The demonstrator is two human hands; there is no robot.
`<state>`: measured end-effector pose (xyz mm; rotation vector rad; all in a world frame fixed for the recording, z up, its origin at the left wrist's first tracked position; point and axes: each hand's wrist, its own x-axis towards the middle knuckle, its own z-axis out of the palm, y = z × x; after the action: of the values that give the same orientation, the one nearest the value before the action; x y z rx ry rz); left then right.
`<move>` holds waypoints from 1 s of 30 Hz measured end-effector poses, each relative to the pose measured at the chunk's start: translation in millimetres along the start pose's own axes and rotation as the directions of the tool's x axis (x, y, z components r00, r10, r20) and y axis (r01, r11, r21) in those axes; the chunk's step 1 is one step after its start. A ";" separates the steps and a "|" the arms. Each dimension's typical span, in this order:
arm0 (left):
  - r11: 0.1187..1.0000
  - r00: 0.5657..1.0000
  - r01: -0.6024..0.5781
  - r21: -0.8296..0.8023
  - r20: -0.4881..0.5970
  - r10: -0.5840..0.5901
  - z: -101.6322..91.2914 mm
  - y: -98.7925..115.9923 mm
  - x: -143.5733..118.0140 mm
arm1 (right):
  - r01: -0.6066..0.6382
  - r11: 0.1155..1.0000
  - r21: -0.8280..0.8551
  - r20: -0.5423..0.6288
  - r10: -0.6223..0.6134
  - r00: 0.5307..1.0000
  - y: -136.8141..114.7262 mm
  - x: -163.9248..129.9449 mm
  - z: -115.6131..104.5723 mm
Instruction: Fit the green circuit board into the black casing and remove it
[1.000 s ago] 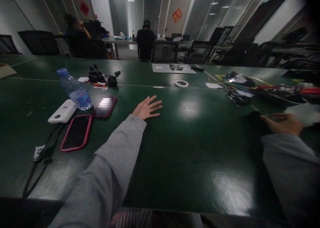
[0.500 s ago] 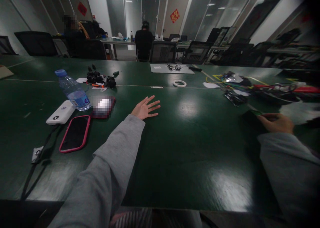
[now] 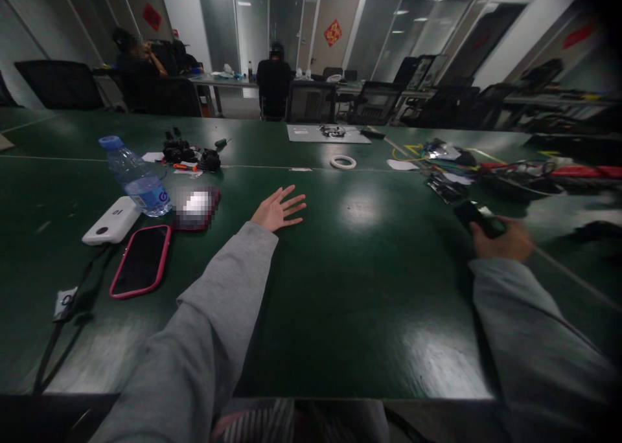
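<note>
While my left hand (image 3: 278,211) lies flat with its fingers spread on the dark green table (image 3: 369,287), my right hand (image 3: 500,241) is closed around a small black oblong device (image 3: 473,215) above the table's right side. It looks rigid, light and smooth, possibly slippery; I would grip it across its narrow sides.

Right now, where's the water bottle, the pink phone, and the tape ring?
water bottle (image 3: 138,182), head view, on its label.
pink phone (image 3: 140,260), head view, middle of the dark screen.
tape ring (image 3: 343,162), head view, on its white rim.
</note>
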<state>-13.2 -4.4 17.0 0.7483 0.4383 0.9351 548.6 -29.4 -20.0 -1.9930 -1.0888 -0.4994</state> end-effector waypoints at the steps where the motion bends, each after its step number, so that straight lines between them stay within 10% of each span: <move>1: 1.000 1.000 -0.002 0.005 -0.010 0.002 0.3 0.0 0.0 | -0.001 0.999 0.053 -0.004 0.001 1.000 -15.5 -6.4 1.9; 9: 0.999 0.997 -0.015 0.045 -0.073 0.018 -4.7 -2.2 4.2 | -0.148 0.722 0.676 0.313 -0.100 0.944 -192.1 -102.1 15.6; 15: 0.995 0.986 -0.017 0.099 -0.166 0.033 -9.4 -13.9 15.2 | -0.863 0.076 0.500 0.828 -0.334 0.450 -302.9 -176.9 11.8; 22: 0.964 0.958 -0.161 0.214 -0.201 0.205 -7.4 -22.0 20.0 | -0.972 -0.124 0.199 0.862 -0.449 0.234 -336.9 -196.4 13.3; 30: 0.944 0.937 -0.201 0.263 -0.229 0.264 -9.6 -20.0 23.3 | -0.976 -0.068 0.206 0.858 -0.467 0.214 -335.8 -193.4 12.2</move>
<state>4.4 11.5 -4.8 0.9110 0.7136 1.2283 161.7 -14.3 -0.6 -0.7250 -0.6729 1.8181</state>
